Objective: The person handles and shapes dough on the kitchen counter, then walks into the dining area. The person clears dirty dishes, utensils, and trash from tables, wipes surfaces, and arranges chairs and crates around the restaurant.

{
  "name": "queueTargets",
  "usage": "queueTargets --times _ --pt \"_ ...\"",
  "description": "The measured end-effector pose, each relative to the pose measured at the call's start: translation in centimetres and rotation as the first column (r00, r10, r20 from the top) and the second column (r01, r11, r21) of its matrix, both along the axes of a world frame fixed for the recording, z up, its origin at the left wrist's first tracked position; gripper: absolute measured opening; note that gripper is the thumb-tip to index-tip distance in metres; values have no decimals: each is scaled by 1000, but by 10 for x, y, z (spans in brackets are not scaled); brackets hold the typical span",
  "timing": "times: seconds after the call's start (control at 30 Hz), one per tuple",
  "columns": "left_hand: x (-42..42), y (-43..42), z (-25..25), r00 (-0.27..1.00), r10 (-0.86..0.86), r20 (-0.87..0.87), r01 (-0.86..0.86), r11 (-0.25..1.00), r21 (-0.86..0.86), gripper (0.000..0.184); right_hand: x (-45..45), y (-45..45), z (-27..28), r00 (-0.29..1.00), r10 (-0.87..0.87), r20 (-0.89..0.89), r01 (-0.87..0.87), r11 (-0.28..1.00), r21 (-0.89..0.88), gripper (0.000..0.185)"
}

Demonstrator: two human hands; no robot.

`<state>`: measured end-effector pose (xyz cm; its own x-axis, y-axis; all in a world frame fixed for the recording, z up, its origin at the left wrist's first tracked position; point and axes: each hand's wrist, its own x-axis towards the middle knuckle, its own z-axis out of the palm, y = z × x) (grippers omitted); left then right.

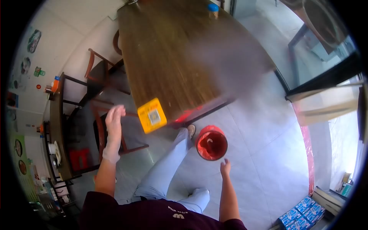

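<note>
My left hand [114,122], in a thin translucent glove, is raised left of the table's near corner. Its fingers are loosely bent and hold nothing visible. A yellow card with a square code [152,115] lies at the table's near left corner, to the right of that hand. My right hand [225,167] is low on the right, just below the bin's rim in view, fingers pointing forward and nothing visible in them. A round red-lined bin [211,145] stands on the floor, with a small pale scrap inside. I cannot tell whether my hand touches it.
The dark wooden table [165,57] stretches ahead, with a blue-capped container [213,11] at its far end. A blurred grey patch hides its right side. Wooden chairs [97,73] stand left. Blue-and-white packs [303,214] sit at lower right, near the glass door.
</note>
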<state>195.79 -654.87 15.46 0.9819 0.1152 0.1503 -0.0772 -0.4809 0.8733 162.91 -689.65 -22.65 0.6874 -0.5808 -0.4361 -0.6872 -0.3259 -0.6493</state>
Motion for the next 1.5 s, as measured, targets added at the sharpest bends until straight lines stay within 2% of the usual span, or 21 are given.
queueTargets --times 0.03,0.1,0.13,0.2,0.3,0.43,0.63,0.67,0.77,0.87,0.97,1.07,1.27,1.37,1.47,1.5 --pt "42 -14 3 998 -35 54 35 999 -7 17 -3 -3 2 996 -56 -74 56 998 3 35" --pt "134 -45 4 988 -114 100 129 977 -169 16 -43 -11 -2 943 -175 -281 199 978 59 37" --pt "180 -60 5 976 -177 126 191 975 -109 16 -55 -13 -10 886 -235 -399 299 948 106 39" --pt "255 -90 7 946 -283 156 284 959 15 16 -33 -9 55 798 -307 -518 459 867 192 38" --pt "346 -131 -4 914 -367 171 335 923 188 17 -12 2 99 784 -299 -544 505 816 280 36" --pt "409 -173 -16 874 -419 246 315 874 369 17 24 24 130 756 -322 -570 579 735 353 34" --pt "461 -206 -45 834 -514 201 382 801 461 20 60 46 154 729 -276 -626 590 717 371 33" --pt "464 -213 -44 833 -529 161 386 764 517 23 63 47 157 730 -271 -627 584 724 367 33" --pt "482 -222 -54 719 -670 185 434 640 633 25 69 45 165 734 -276 -620 584 723 369 33" --pt "491 -226 -56 672 -731 118 485 555 676 23 74 41 173 719 -294 -629 599 721 347 33" --pt "493 -225 -54 647 -754 112 499 529 686 22 77 36 180 705 -290 -647 602 727 330 33" --pt "494 -229 -50 647 -758 89 476 491 730 21 75 33 181 696 -309 -648 615 723 315 34" --pt "499 -242 -49 532 -841 103 323 314 893 13 67 41 182 745 -317 -587 582 739 339 33" --pt "486 -251 -36 456 -866 204 166 308 937 6 63 46 189 739 -340 -581 611 703 365 34" --pt "469 -253 -31 650 -740 172 245 419 874 7 59 48 197 736 -366 -570 624 694 359 33" --pt "451 -255 -17 701 -689 186 297 519 802 7 55 48 196 747 -379 -546 620 693 368 33"
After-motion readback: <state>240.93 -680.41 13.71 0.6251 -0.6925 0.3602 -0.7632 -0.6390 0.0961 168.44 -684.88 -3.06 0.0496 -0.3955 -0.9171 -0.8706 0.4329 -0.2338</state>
